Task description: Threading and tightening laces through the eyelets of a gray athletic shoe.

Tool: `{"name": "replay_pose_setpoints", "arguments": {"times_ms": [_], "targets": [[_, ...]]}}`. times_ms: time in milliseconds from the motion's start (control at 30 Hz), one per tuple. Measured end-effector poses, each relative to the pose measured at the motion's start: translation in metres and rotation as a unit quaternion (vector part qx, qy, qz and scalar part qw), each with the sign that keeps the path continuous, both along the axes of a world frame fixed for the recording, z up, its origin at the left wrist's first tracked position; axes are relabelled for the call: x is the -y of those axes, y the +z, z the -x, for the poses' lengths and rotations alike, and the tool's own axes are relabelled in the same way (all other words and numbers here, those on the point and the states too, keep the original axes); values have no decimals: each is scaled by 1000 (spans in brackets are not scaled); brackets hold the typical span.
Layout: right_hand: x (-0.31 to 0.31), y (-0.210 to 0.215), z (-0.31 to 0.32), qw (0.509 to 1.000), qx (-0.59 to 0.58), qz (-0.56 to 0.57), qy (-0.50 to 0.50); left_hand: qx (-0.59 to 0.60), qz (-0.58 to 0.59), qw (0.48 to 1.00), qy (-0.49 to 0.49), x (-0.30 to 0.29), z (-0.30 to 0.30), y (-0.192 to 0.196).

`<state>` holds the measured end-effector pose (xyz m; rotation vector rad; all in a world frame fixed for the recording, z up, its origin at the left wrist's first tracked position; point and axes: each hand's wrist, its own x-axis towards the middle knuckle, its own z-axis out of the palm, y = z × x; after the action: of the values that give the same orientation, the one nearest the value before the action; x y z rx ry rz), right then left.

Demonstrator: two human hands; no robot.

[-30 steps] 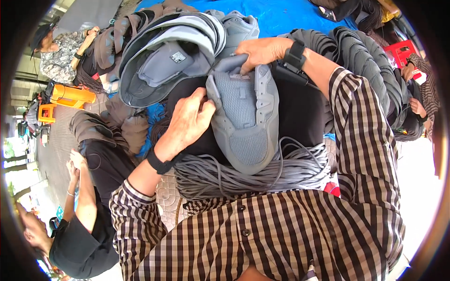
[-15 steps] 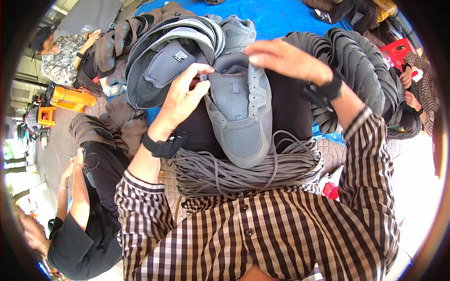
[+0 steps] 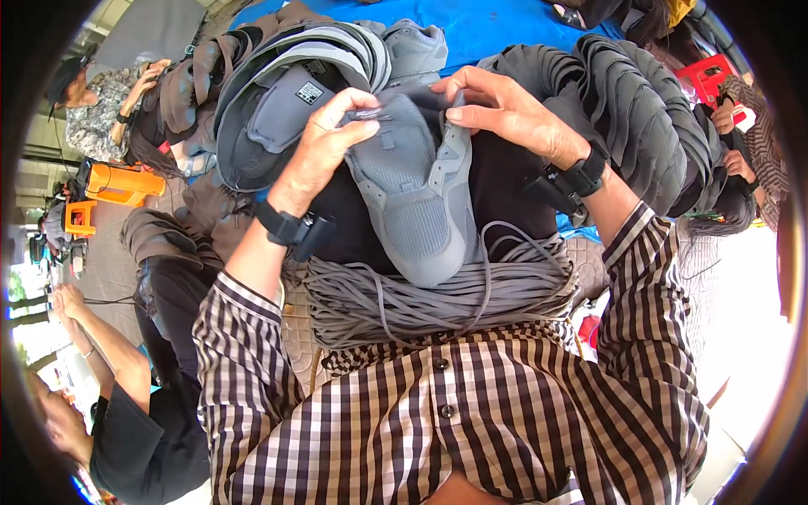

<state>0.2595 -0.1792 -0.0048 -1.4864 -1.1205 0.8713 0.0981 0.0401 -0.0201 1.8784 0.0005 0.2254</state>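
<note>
A grey shoe upper (image 3: 421, 227) lies over my dark-clothed lap, toe toward me and laceless. My left hand (image 3: 324, 147) pinches the left edge of its opening between thumb and fingers, beside the tongue (image 3: 400, 139). On the opposite side, my right hand (image 3: 513, 114) grips the eyelet edge near the collar, thumb on the outer face. Below the toe a thick bundle of grey shoelaces (image 3: 522, 295) rests across my lap, one lace looping up by the shoe.
Stacked grey uppers (image 3: 227, 143) stand at left, a grey shoe (image 3: 412, 50) behind. Rows of grey uppers (image 3: 635, 126) sit at right on a blue tarp (image 3: 497, 34). Co-workers sit at both sides; an orange stool (image 3: 126, 183) and red crate (image 3: 707, 76) stand farther off.
My right hand has gone from lying over the collar to pinching its edge. The left hand and shoe have shifted slightly; the tongue now sits higher and more spread.
</note>
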Motion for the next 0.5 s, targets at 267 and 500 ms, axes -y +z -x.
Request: {"name": "replay_pose_setpoints", "arguments": {"times_ms": [267,500], "targets": [[-19,3,37,926,360,5,-109,53,-169,984,25,23,-24,11],[-16,-1,26,963,234,-38,-131,-61,-95,993,-20,1,8,20]]}}
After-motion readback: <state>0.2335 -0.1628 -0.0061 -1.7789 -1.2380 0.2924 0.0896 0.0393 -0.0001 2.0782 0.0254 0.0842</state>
